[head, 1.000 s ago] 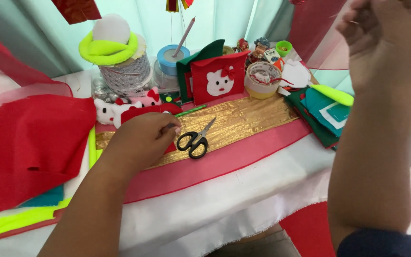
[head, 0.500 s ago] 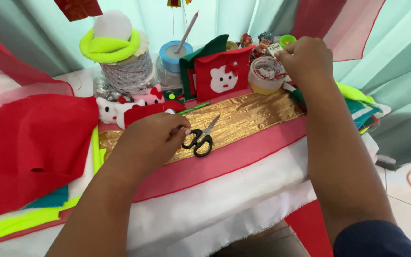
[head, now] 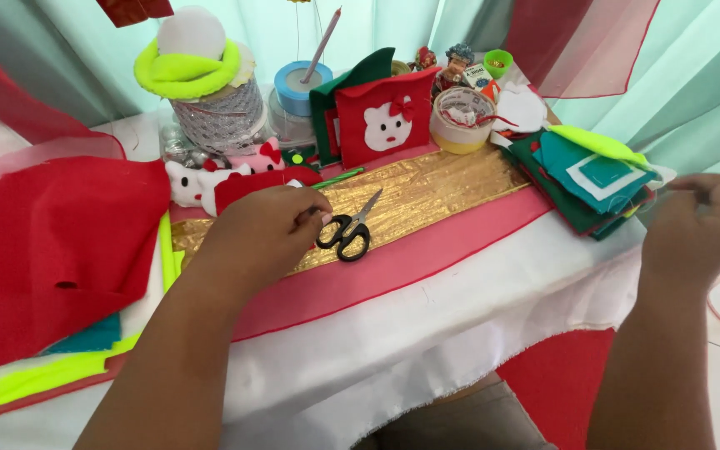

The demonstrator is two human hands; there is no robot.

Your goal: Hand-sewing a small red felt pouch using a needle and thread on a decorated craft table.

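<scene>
My left hand rests knuckles-up on a gold fabric strip, with its fingers curled shut and the fingertips pressed down. They lie right beside the handles of black scissors, which lie shut on the gold strip. My right hand hovers off the table's right edge with fingers pinched together. Whatever it pinches is too thin to make out. It is next to a stack of green and teal felt pieces. Below the gold strip lie a sheer red strip and a white cloth.
A big red felt sheet covers the left side. At the back stand a silver ribbon spool with a neon yellow ring, a blue tape roll, a red bear pouch and a beige tape roll.
My right hand came down from high up, passed the beige tape roll, then swung out to the right past the felt stack. My left hand stayed on the gold strip.
</scene>
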